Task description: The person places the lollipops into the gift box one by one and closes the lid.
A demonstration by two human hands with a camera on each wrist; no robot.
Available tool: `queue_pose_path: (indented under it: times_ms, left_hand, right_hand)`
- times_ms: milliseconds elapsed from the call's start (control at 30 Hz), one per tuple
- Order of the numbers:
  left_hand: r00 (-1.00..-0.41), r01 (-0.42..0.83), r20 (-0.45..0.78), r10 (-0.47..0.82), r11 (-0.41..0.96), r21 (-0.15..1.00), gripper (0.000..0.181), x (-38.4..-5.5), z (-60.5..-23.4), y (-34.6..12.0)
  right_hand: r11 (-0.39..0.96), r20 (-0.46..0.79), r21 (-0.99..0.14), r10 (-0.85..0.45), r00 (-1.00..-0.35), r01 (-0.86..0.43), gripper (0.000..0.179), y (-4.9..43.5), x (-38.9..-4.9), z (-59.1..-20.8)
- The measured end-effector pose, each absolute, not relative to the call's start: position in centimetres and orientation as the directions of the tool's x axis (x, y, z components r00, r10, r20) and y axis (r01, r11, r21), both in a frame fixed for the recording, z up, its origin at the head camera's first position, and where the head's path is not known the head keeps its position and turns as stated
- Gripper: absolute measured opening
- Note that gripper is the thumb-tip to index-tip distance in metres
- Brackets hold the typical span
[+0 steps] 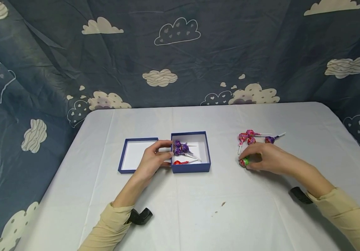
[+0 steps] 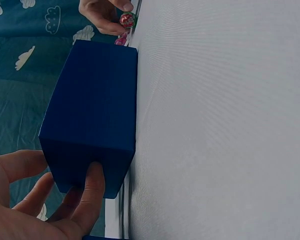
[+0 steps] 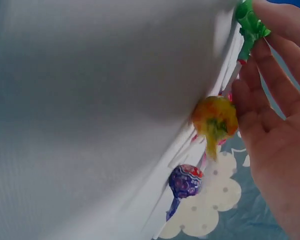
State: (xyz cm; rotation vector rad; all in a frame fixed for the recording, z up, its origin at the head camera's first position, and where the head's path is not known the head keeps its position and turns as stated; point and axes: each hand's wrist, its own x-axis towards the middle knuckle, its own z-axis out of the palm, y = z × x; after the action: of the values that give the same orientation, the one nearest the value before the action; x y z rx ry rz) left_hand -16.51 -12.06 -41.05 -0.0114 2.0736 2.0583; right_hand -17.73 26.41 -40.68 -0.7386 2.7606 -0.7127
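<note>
Beside the box (image 1: 190, 168), a lid (image 1: 134, 153)

left grip (image 1: 152, 157) spread, right grip (image 1: 266, 157) pinching, both arms (image 1: 126, 195) outstretched

The box (image 1: 190, 168) is dark blue outside and white inside, as is the lid (image 1: 133, 155). Purple lollipops (image 1: 177, 150) and a red lollipop (image 1: 179, 162) sit beside the white; others are pink (image 1: 242, 137), red-and-green (image 1: 245, 161), mottled yellow-orange (image 3: 215, 117) and purple patterned with red and white (image 3: 186, 181). White surface (image 1: 199, 216); pale yellow sleeves (image 1: 112, 223); dark blue curtain (image 1: 120, 66) with cream clouds, some dotted, some wavy-lined.
</note>
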Motion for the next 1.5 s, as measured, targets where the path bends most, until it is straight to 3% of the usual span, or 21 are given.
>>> queue_pose_path:
  times_ms: [467, 1500]
  left_hand:
    - [-0.974, -0.163, -0.163, 0.157, 0.013, 0.987, 0.042, -16.5, -41.3, -12.1]
    - [-0.977, -0.152, -0.154, 0.151, 0.024, 0.988, 0.041, -16.5, -41.2, -12.1]
  right_hand:
    - [0.733, -0.128, -0.574, -0.521, -0.844, -0.365, 0.036, 25.5, -17.6, -41.2]
    - [0.678, -0.137, -0.654, -0.543, -0.829, -0.336, 0.027, 24.5, -17.1, -41.1]
